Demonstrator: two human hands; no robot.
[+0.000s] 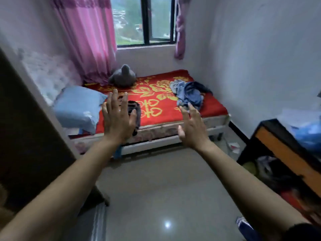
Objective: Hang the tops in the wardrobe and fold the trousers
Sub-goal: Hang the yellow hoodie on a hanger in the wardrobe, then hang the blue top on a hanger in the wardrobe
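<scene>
Barely started tbh. Left hand (118, 119), right hand (192, 129) both raised, fingers spread, holding nothing. Blue clothes heap (189, 93) on bed (161, 108) at 1 o'clock, striped piece (134, 105) draped over bed edge, 11 o'clock. Nothing hung or folded yet.
</scene>
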